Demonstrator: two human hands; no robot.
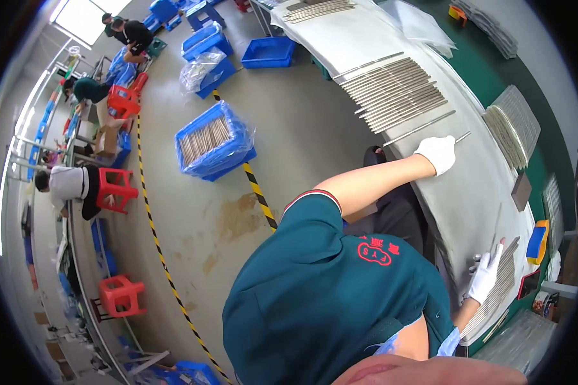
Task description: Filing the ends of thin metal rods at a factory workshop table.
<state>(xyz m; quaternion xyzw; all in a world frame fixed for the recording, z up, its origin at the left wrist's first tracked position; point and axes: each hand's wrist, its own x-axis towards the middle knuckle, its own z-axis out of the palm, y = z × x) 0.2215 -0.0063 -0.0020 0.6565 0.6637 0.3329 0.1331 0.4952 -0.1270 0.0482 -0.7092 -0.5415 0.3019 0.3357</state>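
Note:
My left hand [437,155], in a white glove, is closed around a thin metal rod over the white-covered table [443,199]. Only one end of that rod [463,136] sticks out past the fingers. A single loose rod [420,128] lies just beyond this hand, and a row of similar rods [401,93] is spread side by side farther along. My right hand [485,276], gloved too, is beside a bundle of rods [502,279] at the table's right part. Between its fingers runs a faint, blurred metal rod [497,226]; part of the grip is hidden.
Across the table lie a stack of clear ridged trays [514,125], a grey block [521,191] and a blue-and-yellow holder [537,242]. On the floor stands a blue bin lined with plastic [218,151], filled with rods. Red stools [121,295] and several people are by the far-left bench.

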